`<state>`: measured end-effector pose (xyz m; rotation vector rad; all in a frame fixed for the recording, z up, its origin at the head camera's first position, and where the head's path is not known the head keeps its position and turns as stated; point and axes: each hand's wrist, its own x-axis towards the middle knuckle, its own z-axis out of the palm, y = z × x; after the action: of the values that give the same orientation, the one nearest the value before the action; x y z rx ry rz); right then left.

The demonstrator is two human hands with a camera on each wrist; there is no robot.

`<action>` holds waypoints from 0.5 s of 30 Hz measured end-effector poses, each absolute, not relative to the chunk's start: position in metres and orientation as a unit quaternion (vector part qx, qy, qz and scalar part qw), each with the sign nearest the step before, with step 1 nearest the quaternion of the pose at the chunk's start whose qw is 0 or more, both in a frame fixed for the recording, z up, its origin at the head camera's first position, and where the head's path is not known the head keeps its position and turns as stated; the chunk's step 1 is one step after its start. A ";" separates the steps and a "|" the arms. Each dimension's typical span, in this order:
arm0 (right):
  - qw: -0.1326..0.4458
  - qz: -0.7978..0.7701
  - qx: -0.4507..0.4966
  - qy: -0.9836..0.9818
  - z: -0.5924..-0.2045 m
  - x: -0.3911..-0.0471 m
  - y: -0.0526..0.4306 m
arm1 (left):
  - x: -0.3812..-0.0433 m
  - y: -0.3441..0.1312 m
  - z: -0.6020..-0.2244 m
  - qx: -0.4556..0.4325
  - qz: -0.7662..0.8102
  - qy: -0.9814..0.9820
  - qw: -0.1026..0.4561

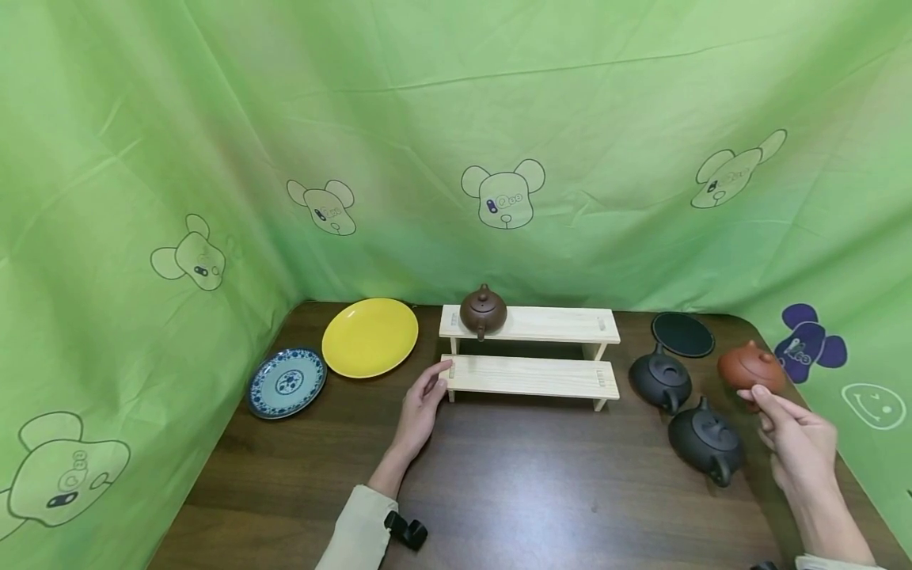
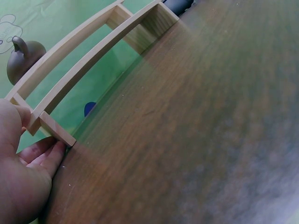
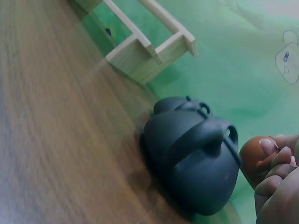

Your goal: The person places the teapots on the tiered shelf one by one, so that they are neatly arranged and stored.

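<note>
My right hand (image 1: 801,443) pinches the handle of a reddish-brown clay teapot (image 1: 750,369) at the table's right side; whether its base touches the table I cannot tell. My left hand (image 1: 416,416) holds the left end of a two-tier wooden stand (image 1: 530,375). In the left wrist view, its thumb is at the board and its fingers lie by the stand's leg (image 2: 57,129). On the upper tier's left end sits a dark brown teapot (image 1: 483,310). Two black teapots, one behind (image 1: 660,378) and one in front (image 1: 704,438), stand left of my right hand.
A yellow plate (image 1: 370,338) and a blue-patterned plate (image 1: 288,383) lie at the left. Behind the black teapots is a dark round disc (image 1: 682,334). Green cloth (image 1: 427,119) with bear drawings hangs around the brown table (image 1: 527,475).
</note>
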<state>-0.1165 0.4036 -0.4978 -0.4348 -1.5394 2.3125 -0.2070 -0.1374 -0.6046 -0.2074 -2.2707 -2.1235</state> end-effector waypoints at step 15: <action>0.161 0.833 -0.109 -0.518 -0.472 -0.111 0.389 | -0.208 -0.137 -0.607 -0.084 -0.687 -0.721 0.025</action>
<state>-0.1109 0.3886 -0.4725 -0.3109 -1.4780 2.3795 -0.2079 -0.1371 -0.6070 -0.2594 -2.2304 -2.1258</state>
